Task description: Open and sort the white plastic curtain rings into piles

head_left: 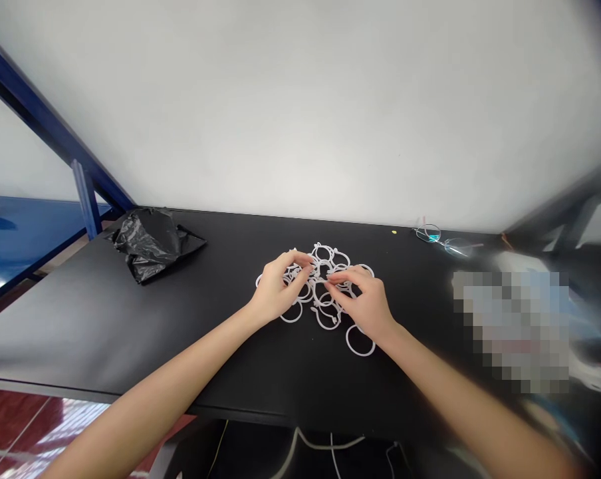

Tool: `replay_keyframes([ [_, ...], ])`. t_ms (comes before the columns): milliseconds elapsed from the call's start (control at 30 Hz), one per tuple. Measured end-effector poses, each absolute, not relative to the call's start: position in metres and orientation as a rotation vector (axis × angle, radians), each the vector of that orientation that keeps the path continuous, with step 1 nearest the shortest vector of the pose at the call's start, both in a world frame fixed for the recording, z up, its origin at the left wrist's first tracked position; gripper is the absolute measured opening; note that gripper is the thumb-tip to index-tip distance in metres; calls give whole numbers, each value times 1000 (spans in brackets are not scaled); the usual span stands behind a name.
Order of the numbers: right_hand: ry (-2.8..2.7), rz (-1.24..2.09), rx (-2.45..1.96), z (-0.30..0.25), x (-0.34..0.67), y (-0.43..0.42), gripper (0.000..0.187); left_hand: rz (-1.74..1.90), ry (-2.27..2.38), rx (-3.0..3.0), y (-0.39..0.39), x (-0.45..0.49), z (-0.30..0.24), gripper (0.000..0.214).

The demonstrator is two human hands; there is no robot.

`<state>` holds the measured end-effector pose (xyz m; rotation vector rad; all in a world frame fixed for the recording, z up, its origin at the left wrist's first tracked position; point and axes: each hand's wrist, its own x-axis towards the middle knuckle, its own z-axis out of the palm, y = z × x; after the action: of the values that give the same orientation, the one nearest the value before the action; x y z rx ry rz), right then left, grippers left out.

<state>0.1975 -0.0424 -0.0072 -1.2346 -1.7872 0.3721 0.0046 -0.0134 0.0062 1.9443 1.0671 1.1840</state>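
A cluster of several white plastic rings point(325, 256) lies on the black table point(81, 319) near its middle. My left hand point(275, 293) rests on the cluster's left side, fingers curled and pinched on a white ring. From the right, my right hand point(363, 303) pinches a white ring too, its fingertips almost meeting those of the left. One loose white ring point(360, 340) lies just below my right wrist, and another ring point(291, 313) shows under my left hand.
A crumpled black plastic bag point(148, 241) sits at the table's back left. A pair of glasses point(437, 238) lies at the back right by the white wall. A blurred-out area covers the table's right part. Blue metal beams point(81, 179) stand to the left. Cables hang below the front edge.
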Motion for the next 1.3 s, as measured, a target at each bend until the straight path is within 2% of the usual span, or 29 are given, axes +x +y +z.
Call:
replay_keyframes([
  [100,-1708,346,-1153,-3,199,-47,6,1129,1035,1932,-19,2,12,19],
  [333,-1734,271,-922,6,202,-54,14,1052,726,1927,-34,5,21,17],
  [467,-1750,371,-885,7,203,-59,17,1114,702,1833,-35,7,18,13],
  [633,-1806,498,-916,8,200,-67,44,1226,632,1757,-35,7,17,7],
  [1000,-1737,626,-868,11,197,-67,37,1448,566,2154,-42,11,19,28],
  [1300,-1747,656,-861,9,198,-68,38,1493,535,2221,-41,10,20,22],
])
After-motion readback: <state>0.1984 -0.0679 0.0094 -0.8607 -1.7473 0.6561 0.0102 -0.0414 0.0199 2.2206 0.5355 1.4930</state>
